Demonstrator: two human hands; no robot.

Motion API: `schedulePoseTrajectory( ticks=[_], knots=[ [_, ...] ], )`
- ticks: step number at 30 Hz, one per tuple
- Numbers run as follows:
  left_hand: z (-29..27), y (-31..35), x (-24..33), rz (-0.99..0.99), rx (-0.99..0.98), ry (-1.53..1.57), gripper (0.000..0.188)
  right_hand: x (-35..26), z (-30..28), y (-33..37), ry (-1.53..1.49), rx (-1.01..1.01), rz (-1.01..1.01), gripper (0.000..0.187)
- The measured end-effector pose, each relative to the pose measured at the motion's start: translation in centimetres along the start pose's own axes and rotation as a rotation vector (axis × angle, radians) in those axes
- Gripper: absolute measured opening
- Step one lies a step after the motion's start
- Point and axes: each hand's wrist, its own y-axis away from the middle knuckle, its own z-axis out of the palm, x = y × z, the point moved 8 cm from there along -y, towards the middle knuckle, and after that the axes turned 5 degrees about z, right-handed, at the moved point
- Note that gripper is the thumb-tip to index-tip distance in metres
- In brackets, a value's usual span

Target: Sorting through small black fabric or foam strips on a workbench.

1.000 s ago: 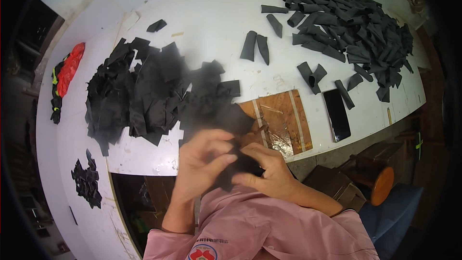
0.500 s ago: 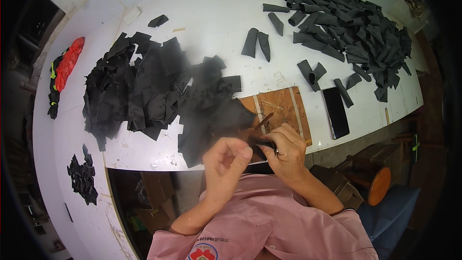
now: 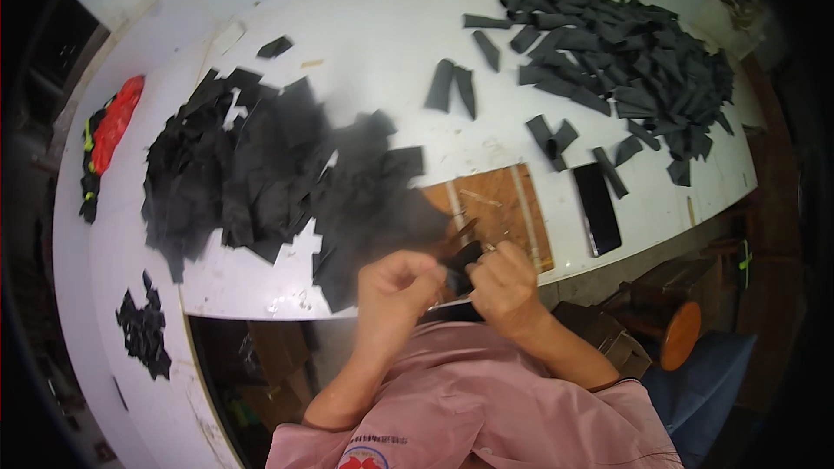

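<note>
Just over the near table edge, a small black fabric piece is stretched between my two hands. My left hand pinches its left side with thumb and fingertips. My right hand is closed round its other side, knuckles up. Past the hands lies a brown wooden board with pale strips across it. A narrow dark pointed stick rises beside the fabric; its lower end is hidden. Flat black fabric pieces are heaped left of the board, partly hazed by a blur.
Rolled dark fabric tubes form a big pile at the far right, with several loose ones nearby. A black phone lies right of the board. At left are a red plastic bag and small black scraps. A round orange stool stands below.
My left hand has come in from slightly apart to pinch the fabric. My right hand has turned into a tighter fist on it. The whole view has shifted slightly.
</note>
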Motion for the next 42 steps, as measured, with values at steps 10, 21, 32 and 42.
schedulePoseTrajectory(
  ticks=[10,21,32,42],
  knots=[
    [-0.1,0.2,-1.1,-0.060,-0.056,0.041,0.006,-0.3,-0.3,0.1,0.102,-0.015,-0.032,0.012],
    [-0.5,-0.2,-1.2,-0.032,-0.067,0.069,0.003,1.0,0.0,0.2,-0.358,-0.219,0.284,0.040],
    [0.9,1.3,0.0,0.533,0.051,-0.609,0.005,0.7,-0.6,-1.0,-0.342,-0.016,0.352,0.011],
    [1.4,-0.9,-0.7,0.315,0.105,-0.062,0.017,4.1,0.4,0.7,-0.419,0.101,0.655,0.012]
  ],
)
